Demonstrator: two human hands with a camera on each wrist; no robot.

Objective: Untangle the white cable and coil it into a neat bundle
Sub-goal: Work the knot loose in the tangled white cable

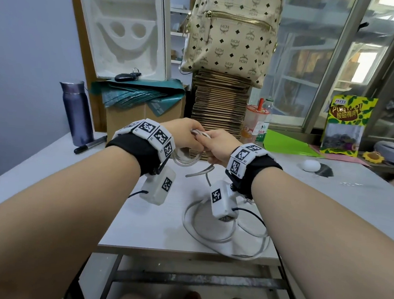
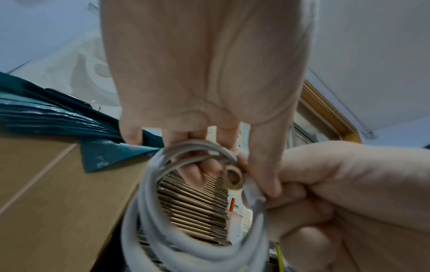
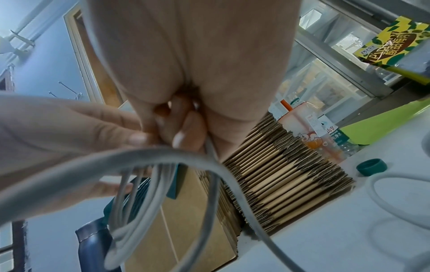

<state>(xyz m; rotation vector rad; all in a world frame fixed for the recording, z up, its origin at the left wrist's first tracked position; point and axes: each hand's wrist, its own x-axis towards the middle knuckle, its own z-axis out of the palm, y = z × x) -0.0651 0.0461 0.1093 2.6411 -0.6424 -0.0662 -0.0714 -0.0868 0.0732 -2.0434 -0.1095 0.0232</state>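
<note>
Head view shows two bare hands raised together above the pale grey table top point(image 1: 49, 174), both working one long white round cable point(image 1: 208, 234). The left hand point(image 1: 183, 134) has its fingers curled through a small hanging coil of that cable, and the right hand point(image 1: 217, 148) pinches the same coil at its upper edge, so the two hands touch. In the left wrist view the coil point(image 2: 144, 211) counts as about four or five turns (motion blur keeps the number uncertain), with left fingers point(image 2: 193, 174) poking through the ring and the right hand point(image 2: 337, 193) clenched on its side. The right wrist view shows the strands point(image 3: 144, 184) hanging below the pinching fingertips point(image 3: 188, 132), plus one strand arcing off toward the table. The loose remainder lies in two or three wide loops on the table near its front edge, beneath the right wrist. Behind the hands stand one stack of flattened brown corrugated cardboard point(image 1: 220, 104), one cream patterned backpack point(image 1: 232, 32) on top of it, one purple metal flask point(image 1: 76, 113), one black marker pen point(image 1: 90, 144) and one yellow-green snack pouch point(image 1: 347, 124).
</note>
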